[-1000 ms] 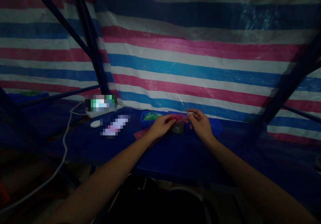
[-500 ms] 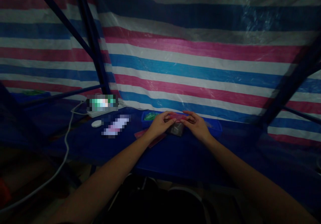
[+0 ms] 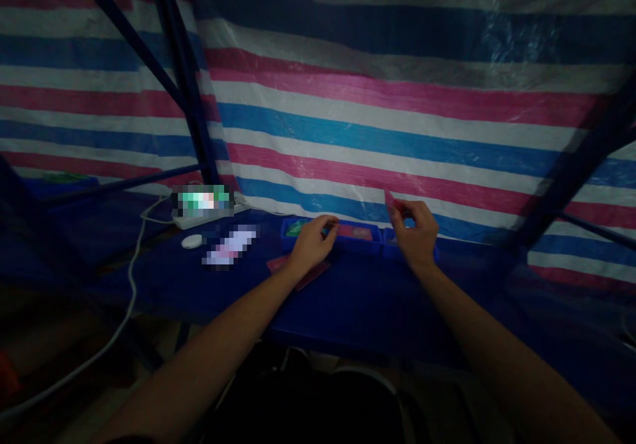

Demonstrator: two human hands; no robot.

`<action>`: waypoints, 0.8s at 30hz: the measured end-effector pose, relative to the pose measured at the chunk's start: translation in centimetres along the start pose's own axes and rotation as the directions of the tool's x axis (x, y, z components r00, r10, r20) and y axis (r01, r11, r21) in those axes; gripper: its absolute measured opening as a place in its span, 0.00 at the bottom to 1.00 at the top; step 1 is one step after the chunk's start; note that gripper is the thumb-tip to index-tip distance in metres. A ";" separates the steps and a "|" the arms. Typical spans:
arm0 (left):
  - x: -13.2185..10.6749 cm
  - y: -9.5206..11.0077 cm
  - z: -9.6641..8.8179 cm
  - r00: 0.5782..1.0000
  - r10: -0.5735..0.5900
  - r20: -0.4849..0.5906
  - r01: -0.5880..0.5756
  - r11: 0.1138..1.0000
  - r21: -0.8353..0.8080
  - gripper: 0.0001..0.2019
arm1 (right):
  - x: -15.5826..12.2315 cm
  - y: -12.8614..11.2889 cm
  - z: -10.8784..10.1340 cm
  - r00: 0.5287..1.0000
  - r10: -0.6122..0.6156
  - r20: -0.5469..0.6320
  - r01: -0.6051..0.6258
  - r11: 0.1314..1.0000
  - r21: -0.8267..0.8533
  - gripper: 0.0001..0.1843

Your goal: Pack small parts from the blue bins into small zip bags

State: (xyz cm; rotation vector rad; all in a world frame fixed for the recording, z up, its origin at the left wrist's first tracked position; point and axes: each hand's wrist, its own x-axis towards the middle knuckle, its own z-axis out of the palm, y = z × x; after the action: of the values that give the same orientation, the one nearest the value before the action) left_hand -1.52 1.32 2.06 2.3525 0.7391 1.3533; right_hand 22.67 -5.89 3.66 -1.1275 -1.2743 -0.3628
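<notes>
My right hand [image 3: 417,232] is raised above the right end of the blue bins, pinching a thin pink plastic bag [image 3: 391,207] between thumb and fingers. My left hand [image 3: 314,240] hovers at the front of the blue bin [image 3: 355,246], its fingers bent and the thumb apart, with nothing visible in them. Pink packets [image 3: 352,231] lie in the bin to the right of this hand, and a green packet [image 3: 297,228] lies in the bin to its left. Flat pink bags [image 3: 311,275] rest on the blue table beside my left forearm, which partly hides them.
On the left of the table [image 3: 348,305] are a blurred phone-like screen [image 3: 231,246], a round white object [image 3: 191,241] and a white power strip [image 3: 209,217] with a cable [image 3: 133,285]. Blue metal posts [image 3: 186,86] stand at both sides before a striped tarp [image 3: 397,99].
My hands have parted. The right hand has moved up and to the right with a pink bag. The grey bag beneath the hands is no longer seen; the left hand has shifted slightly left.
</notes>
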 end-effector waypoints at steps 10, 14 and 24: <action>-0.3 0.1 0.8 0.998 -0.013 0.060 0.013 1.000 0.003 0.23 | -1.8 -1.2 3.0 0.977 -0.001 0.211 -0.006 0.999 0.031 0.10; -0.1 0.3 1.1 0.983 -0.155 0.094 0.176 0.942 -0.287 0.33 | -2.0 -0.9 3.6 0.939 0.285 0.193 -0.336 0.883 0.328 0.15; 3.6 -1.8 2.1 0.913 -0.398 0.095 0.379 0.734 -0.564 0.27 | -2.8 -0.1 4.0 0.864 0.363 0.349 -0.498 0.718 0.486 0.34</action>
State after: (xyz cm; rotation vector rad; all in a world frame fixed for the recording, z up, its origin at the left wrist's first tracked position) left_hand 1.24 4.84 2.57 1.5945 0.6643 1.2084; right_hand 19.40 -3.68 0.78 -0.9219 -1.1533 0.5007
